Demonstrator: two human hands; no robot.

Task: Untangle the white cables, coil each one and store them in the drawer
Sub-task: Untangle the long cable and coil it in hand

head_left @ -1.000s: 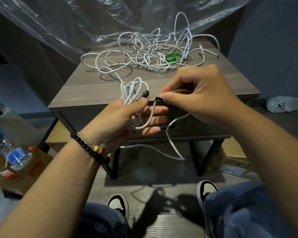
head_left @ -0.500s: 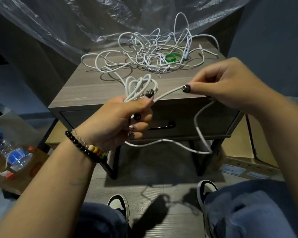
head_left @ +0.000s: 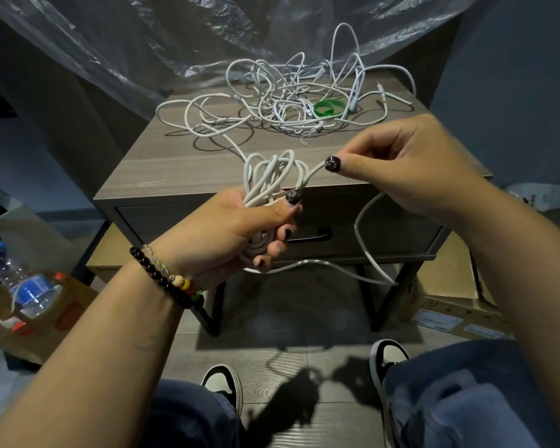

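Observation:
My left hand [head_left: 236,227] grips a bundle of white cable loops [head_left: 272,176] in front of the grey bedside table [head_left: 181,169]. My right hand [head_left: 398,166] pinches the same cable just right of the bundle, and a slack length [head_left: 366,250] hangs below it past the shut drawer [head_left: 353,234] with its dark handle. From the bundle the cable runs back to a tangled pile of white cables [head_left: 298,101] on the far part of the tabletop. A green band [head_left: 328,106] lies within that pile.
A water bottle [head_left: 20,286] stands in a cardboard box [head_left: 29,324] at the left on the floor. Flat cardboard boxes [head_left: 446,312] lie under and right of the table. Clear plastic sheeting [head_left: 175,37] hangs behind. My shoes [head_left: 222,383] and knees sit below.
My right hand first pulled the cable out to the right, then came back toward the bundle. My left hand's fingers curled round the loops, which rose a little.

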